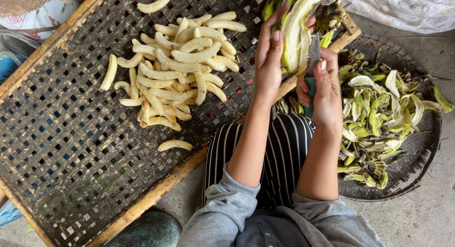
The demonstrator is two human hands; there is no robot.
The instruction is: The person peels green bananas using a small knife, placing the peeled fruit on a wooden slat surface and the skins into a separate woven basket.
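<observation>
a rural food-drying yard: woven bamboo rack (71, 133), peel basket (412, 157), concrete floor (426, 218).

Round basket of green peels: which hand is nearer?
Right. The right hand, gripping a knife, sits beside the round basket; the left hand holds the half-peeled banana farther away, over the woven tray.

A rough woven bamboo rack (71, 133) framed in wood is seen; matt peeled bananas (180, 62); dull metal blade (314, 52).

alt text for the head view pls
A person's left hand holds a half-peeled green banana while the right hand works a knife on it, above a woven tray of peeled bananas; a round basket holds peels.
</observation>
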